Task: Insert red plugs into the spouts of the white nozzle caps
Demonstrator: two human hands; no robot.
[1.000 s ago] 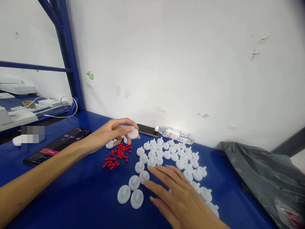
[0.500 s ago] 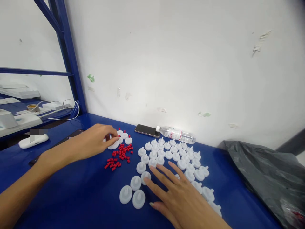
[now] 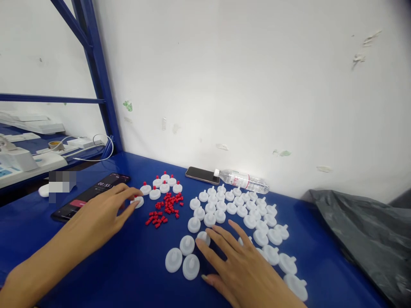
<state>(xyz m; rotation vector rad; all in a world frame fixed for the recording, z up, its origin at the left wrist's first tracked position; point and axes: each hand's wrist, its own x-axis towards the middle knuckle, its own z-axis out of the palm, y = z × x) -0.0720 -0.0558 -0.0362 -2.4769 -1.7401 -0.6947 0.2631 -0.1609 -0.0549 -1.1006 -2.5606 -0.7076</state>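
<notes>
My left hand has thumb and fingers closed at the tip of a white round cap, at the left end of a group of white caps with red tips. Small red plugs lie loose in a pile just right of that hand. My right hand is spread flat and holds nothing. Its index fingertip is at a white cap, and its palm covers part of the table. Around it lie many white round caps with bare nozzles, standing nozzle up or tilted.
A phone with a running timer lies at the left. Along the wall are a second phone and a clear plastic bottle on its side. A dark plastic bag covers the right side. A blue metal frame stands at the left.
My left hand has moved left and toward me, from among the red-tipped caps to a cap at the group's left end. My right hand stays spread in about the same place. The view has shifted slightly.
</notes>
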